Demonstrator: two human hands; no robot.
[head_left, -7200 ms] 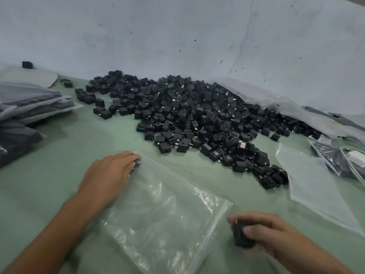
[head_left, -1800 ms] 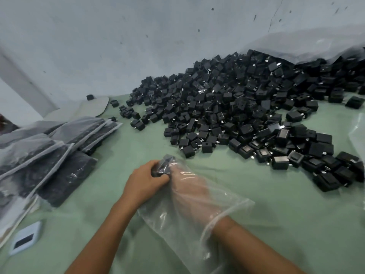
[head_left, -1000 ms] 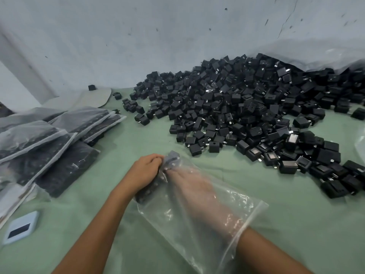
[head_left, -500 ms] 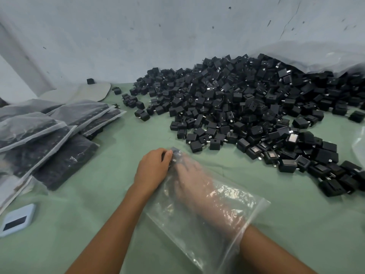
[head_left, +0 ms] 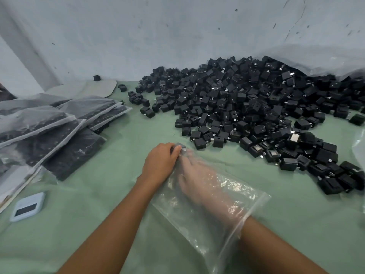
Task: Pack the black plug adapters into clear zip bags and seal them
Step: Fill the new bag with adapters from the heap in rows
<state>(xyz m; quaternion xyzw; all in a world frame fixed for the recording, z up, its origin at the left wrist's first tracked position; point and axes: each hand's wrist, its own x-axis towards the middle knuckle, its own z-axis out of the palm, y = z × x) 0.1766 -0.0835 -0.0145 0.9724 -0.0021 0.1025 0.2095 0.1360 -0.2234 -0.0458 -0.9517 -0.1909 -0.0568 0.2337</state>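
Left hand (head_left: pixel 161 162) pinching clear zip bag (head_left: pixel 209 220) corner, right hand (head_left: pixel 194 179) inside, grip unclear; no legible writing.

Clear zip bag (head_left: pixel 199 218) flat on green tabletop, mouth open toward lower right, far corner holding one dark adapter (head_left: pixel 180 146). Loose black plug adapters (head_left: pixel 246 107) heaped behind it, cube-shaped, spread rightward.

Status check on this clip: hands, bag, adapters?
Left hand grips bag corner. Right hand inside clear zip bag, unsealed. Adapter pile beyond, nothing blocking.
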